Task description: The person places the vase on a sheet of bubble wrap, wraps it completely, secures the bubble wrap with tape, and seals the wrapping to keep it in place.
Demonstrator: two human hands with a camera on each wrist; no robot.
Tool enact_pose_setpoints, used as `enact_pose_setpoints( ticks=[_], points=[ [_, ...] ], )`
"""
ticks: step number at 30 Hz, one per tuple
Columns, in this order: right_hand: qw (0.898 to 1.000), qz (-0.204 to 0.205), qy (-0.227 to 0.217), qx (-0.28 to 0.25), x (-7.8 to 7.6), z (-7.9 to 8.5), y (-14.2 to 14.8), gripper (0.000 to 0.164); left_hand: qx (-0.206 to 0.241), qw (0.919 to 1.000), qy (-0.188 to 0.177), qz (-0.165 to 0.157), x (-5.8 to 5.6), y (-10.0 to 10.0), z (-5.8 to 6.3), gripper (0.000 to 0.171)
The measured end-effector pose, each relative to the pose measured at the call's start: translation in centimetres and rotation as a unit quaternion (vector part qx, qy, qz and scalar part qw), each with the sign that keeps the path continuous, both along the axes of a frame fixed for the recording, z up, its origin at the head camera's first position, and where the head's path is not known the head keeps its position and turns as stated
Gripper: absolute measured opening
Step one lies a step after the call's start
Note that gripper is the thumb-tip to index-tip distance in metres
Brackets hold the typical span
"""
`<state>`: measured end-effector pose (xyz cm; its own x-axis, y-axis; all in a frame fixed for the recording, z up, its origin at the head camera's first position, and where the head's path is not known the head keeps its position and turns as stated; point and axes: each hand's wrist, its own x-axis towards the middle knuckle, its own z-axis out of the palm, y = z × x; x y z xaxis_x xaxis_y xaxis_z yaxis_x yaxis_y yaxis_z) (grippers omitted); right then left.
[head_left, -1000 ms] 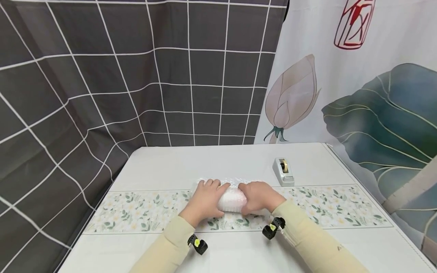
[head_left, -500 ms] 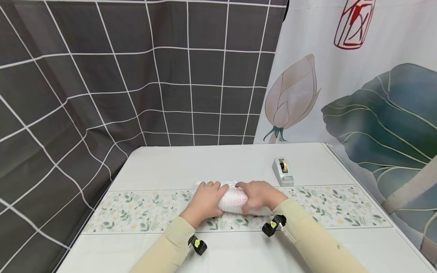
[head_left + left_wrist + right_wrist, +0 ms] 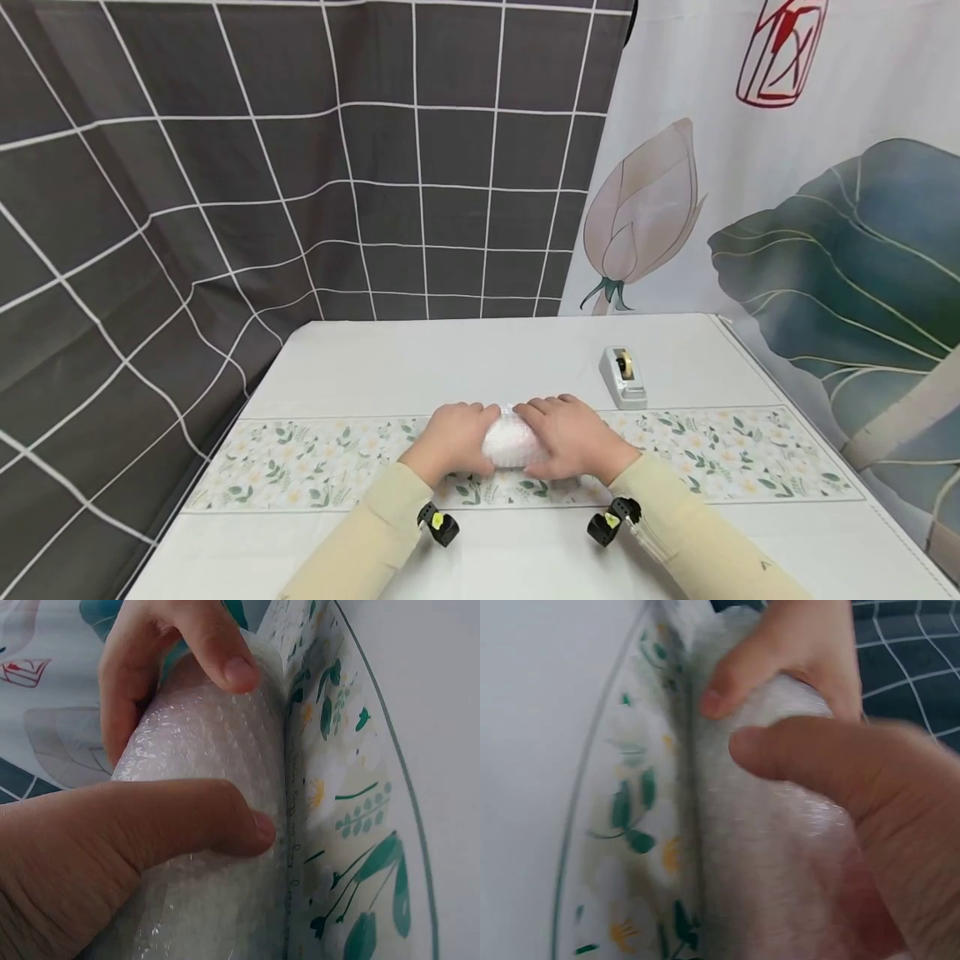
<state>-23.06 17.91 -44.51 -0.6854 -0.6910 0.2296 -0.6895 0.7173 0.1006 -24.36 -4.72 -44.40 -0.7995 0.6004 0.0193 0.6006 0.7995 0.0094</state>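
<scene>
A roll of clear bubble wrap [image 3: 512,442] lies crosswise on the floral band of the table, with something pinkish showing faintly through its layers in the right wrist view. My left hand [image 3: 455,437] grips its left part, thumb on the near side and fingers over the top. Around the right part curls my right hand [image 3: 576,440], its thumb also on the near side. In the left wrist view the left thumb presses on the bubble wrap [image 3: 217,900]. What is wrapped inside cannot be made out.
A grey-white tape dispenser [image 3: 622,379] stands behind and to the right of the hands. The white table [image 3: 420,358] has a printed floral strip across it. A dark grid curtain [image 3: 450,208] and a white flowered curtain [image 3: 675,250] hang behind.
Both hands stay on the bubble wrap. My right hand has shifted its hold, its fingers now reaching further over the roll. Less of the wrap shows behind and beside the hands. The tape dispenser stays put.
</scene>
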Motion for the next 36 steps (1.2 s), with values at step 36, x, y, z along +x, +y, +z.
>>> enact_pose_setpoints(
  ticks=[36],
  points=[
    [0.975,-0.113,-0.193,0.014,-2.7,0.4,-2.0,0.061,-0.011,0.9947,0.096,-0.036,0.4,-0.6,-0.6,0.098]
  ],
)
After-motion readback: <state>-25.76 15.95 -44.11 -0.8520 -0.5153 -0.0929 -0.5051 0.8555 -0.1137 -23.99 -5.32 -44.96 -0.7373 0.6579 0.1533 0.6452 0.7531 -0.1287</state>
